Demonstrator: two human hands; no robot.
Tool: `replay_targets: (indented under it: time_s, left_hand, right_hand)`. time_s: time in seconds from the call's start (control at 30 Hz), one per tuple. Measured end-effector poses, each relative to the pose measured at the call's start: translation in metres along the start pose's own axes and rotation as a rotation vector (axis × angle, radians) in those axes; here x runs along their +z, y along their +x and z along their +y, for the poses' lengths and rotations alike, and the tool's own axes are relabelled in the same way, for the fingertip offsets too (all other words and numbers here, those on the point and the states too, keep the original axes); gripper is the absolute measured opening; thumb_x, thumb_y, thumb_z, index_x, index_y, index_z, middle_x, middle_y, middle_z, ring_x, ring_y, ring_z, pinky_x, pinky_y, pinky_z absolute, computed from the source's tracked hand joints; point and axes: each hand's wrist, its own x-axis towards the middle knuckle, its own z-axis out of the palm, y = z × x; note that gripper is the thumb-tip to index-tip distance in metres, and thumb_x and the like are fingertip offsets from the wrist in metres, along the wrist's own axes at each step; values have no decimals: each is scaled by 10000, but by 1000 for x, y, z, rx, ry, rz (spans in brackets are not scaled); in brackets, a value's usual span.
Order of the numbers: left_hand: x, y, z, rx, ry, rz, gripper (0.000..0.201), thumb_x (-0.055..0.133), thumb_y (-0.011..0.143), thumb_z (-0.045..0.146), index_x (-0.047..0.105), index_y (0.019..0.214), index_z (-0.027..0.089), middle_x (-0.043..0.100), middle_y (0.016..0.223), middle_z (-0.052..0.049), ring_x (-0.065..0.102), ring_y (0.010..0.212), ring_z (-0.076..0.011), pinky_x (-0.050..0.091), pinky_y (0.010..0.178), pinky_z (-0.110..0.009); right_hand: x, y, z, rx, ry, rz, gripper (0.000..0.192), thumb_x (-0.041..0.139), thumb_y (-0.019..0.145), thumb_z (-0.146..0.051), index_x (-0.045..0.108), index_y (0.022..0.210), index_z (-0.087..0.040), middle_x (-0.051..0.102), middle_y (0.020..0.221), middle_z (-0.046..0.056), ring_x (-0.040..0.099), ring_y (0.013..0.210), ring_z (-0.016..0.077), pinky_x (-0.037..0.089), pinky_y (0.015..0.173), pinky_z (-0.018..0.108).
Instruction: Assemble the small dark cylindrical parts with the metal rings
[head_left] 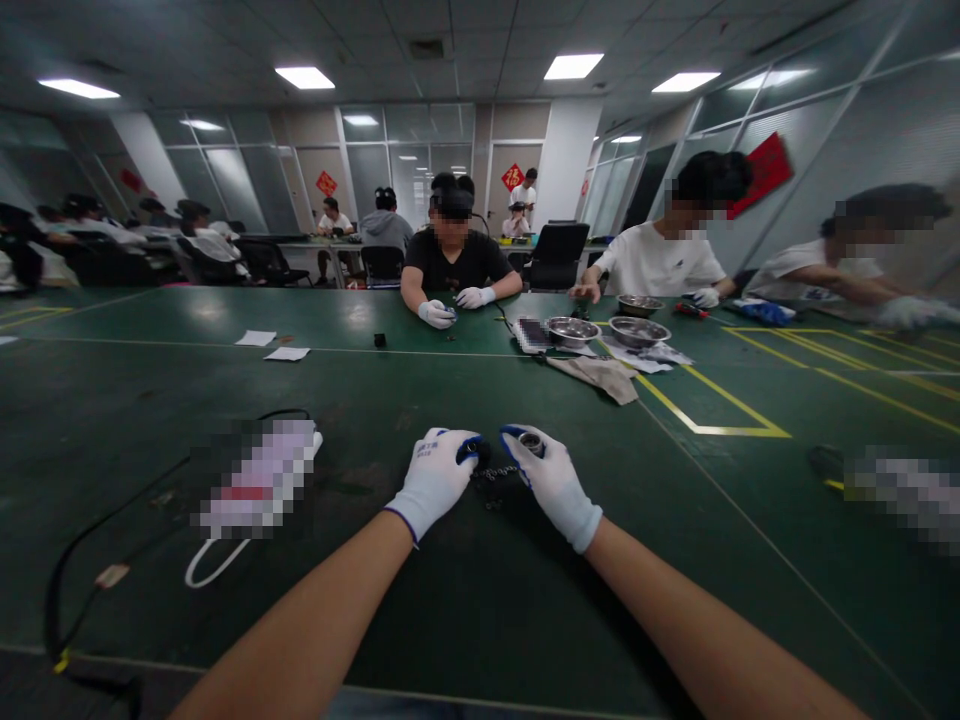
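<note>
Both my hands wear white work gloves with blue palms and meet just above the green table. My left hand point(435, 475) is closed on a small black round part point(474, 451), partly hidden by the fingers. Between thumb and fingers, my right hand point(556, 483) grips a round metal part point(531, 443) with a ring-like top. A short dark chain point(498, 471) spans the gap between the two hands; where its ends attach I cannot make out. Below the chain lie small dark bits point(492, 504), too dim to name.
A white power strip point(298, 490) with a black cable lies left. Across the green table point(360, 620) sit a small black block point(380, 340), paper slips point(287, 354), metal bowls point(574, 331) and a cloth point(596, 377). Gloved co-workers point(457, 250) sit opposite. Yellow tape marks the right side.
</note>
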Motion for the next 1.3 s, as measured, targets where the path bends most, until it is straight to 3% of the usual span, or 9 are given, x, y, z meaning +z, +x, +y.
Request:
replay_targets:
  time_s: [0.3, 0.47, 0.57, 0.7, 0.8, 1.0, 1.17, 1.3]
  left_hand:
    - [-9, -2, 9, -29, 92, 34, 233, 613, 929, 249, 742, 1123, 235, 709, 1186, -80, 607, 1140, -270, 475, 1047, -391]
    - [-12, 1, 7, -66, 184, -86, 268, 578, 940, 279, 743, 1144, 221, 694, 1200, -106, 630, 1139, -281, 486, 1023, -391]
    - [-11, 8, 4, -73, 211, -124, 319, 558, 951, 294, 726, 1215, 232, 697, 1234, -109, 635, 1170, -279, 478, 1031, -374]
    - [-5, 17, 1, -95, 238, -98, 467, 541, 964, 309, 598, 1421, 235, 659, 1352, -132, 607, 1253, -297, 450, 1077, -391]
    - [-2, 20, -2, -71, 210, -76, 508, 571, 954, 303, 553, 1454, 221, 644, 1383, -146, 597, 1278, -307, 444, 1094, -412]
    - [2, 23, -10, -112, 110, 10, 312, 679, 888, 215, 645, 1198, 213, 703, 1221, -108, 660, 1148, -271, 498, 1017, -376]
    - [3, 20, -10, -66, 136, 127, 383, 715, 860, 215, 632, 1234, 207, 615, 1312, -121, 622, 1188, -266, 482, 1037, -362]
    - [0, 20, -6, -41, 312, -14, 228, 643, 919, 391, 714, 1042, 213, 665, 1158, -121, 617, 1123, -310, 501, 962, -424]
  right_hand:
    - [-3, 3, 5, -40, -39, 1, 519, 800, 683, -650, 791, 927, -192, 801, 939, 103, 741, 924, 278, 567, 877, 401]
    - [-3, 2, 4, -32, -52, 11, 538, 787, 689, -658, 787, 942, -183, 796, 925, 100, 736, 914, 280, 560, 870, 405]
    - [-2, 2, 2, -56, -64, 13, 515, 780, 701, -652, 786, 916, -184, 794, 902, 97, 735, 896, 274, 562, 852, 397]
    - [-2, 1, 1, -65, -60, 8, 487, 780, 706, -638, 785, 901, -193, 794, 898, 94, 737, 882, 267, 570, 835, 386]
    - [-2, 0, 0, -59, -65, 29, 498, 780, 697, -643, 782, 903, -190, 792, 886, 92, 737, 875, 270, 569, 837, 393]
    - [-2, -1, -2, -45, -106, 26, 478, 775, 688, -633, 777, 883, -197, 794, 891, 98, 739, 877, 278, 571, 833, 405]
    - [-2, 0, -2, -48, -107, 31, 480, 780, 674, -633, 774, 883, -201, 795, 900, 100, 738, 888, 280, 568, 843, 406]
    - [-1, -1, -2, -53, -115, 26, 452, 763, 696, -615, 774, 873, -199, 790, 877, 94, 734, 861, 267, 571, 820, 392]
